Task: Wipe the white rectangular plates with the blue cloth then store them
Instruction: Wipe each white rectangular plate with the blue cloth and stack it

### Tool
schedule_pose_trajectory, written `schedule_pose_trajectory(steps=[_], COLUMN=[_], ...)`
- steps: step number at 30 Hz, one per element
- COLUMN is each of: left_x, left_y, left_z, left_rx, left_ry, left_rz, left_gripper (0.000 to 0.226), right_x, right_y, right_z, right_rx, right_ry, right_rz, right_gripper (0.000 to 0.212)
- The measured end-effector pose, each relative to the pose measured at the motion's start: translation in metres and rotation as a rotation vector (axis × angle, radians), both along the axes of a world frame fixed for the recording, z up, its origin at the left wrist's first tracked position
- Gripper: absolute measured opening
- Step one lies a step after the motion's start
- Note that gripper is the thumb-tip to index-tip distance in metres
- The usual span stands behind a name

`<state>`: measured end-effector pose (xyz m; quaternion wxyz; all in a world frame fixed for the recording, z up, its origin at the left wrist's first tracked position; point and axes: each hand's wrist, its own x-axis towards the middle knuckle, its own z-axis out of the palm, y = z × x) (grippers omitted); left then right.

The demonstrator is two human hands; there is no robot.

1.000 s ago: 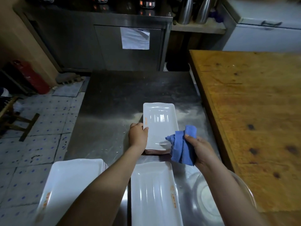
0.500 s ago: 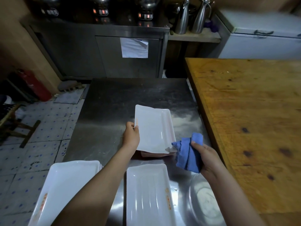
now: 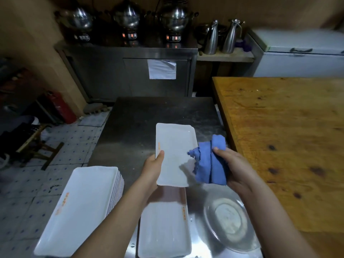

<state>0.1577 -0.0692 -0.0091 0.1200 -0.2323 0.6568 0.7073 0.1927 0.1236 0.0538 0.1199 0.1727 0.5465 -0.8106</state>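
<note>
White plate (image 3: 175, 151), edge-gripped by left hand (image 3: 152, 168); blue cloth (image 3: 212, 161) clutched in right hand (image 3: 236, 168) fingers; hazard: wiping pressure twists plate loose.

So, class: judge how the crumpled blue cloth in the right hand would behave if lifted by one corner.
Probably floppy: the crumpled blue cloth folds and droops from the right hand. Likely light: one hand's grip holds it whole. Its ragged edge suggests soft fabric, unlikely to slip.

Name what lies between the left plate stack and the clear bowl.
Head view: a white rectangular plate lying flat, with the left forearm crossing the gap.
</note>
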Motion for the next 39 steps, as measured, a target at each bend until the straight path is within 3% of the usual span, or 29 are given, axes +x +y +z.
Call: schedule_pose_trajectory(steps=[3,5,10,13,16,18,23,28,29,31,34,37,39], left_x=[0.03,0.05,0.082,0.092,0.096,0.098,0.098,0.097,0.097,0.097,0.099,0.099,0.1], left_y=[0.01,0.015,0.022,0.021,0.022,0.024,0.026,0.025,0.025,0.024,0.026,0.029,0.028], left_z=[0.01,0.015,0.022,0.026,0.031,0.035,0.043,0.05,0.05,0.051,0.05,0.048,0.051], left_rx=[0.141,0.233,0.355,0.371,0.32,0.285,0.268,0.28,0.279,0.286,0.298,0.25,0.22], left_ry=[-0.004,-0.001,-0.001,-0.016,0.012,0.028,0.033,0.043,0.037,0.029,0.039,0.064,0.083], left_rz=[0.014,0.024,0.042,0.09,0.135,0.145,0.13,0.105,0.098,0.087,0.081,0.092,0.11], left_gripper=[0.028,0.025,0.031,0.034,0.034,0.034,0.032,0.036,0.036,0.036,0.036,0.038,0.039], right_x=[0.005,0.01,0.023,0.029,0.034,0.038,0.037,0.047,0.049,0.051,0.05,0.052,0.057], right_y=[-0.013,-0.025,-0.03,-0.026,-0.026,-0.027,-0.034,-0.047,-0.047,-0.044,-0.049,-0.058,-0.059], right_z=[0.015,0.021,-0.001,-0.001,0.002,0.004,0.009,0.014,0.013,0.011,0.008,-0.004,-0.008], right_rx=[-0.05,0.025,0.587,0.78,1.142,1.271,1.256,0.637,0.681,0.976,1.367,1.472,1.522], right_ry=[0.025,-0.014,-0.006,0.088,0.208,0.246,0.322,0.308,0.328,0.401,0.526,0.495,0.533], right_rz=[0.078,0.14,0.293,0.291,0.269,0.214,0.135,0.066,-0.001,-0.037,0.249,0.476,0.556], right_gripper=[0.018,0.012,0.011,0.015,0.019,0.016,0.023,0.018,0.019,0.027,0.038,0.061,0.062])
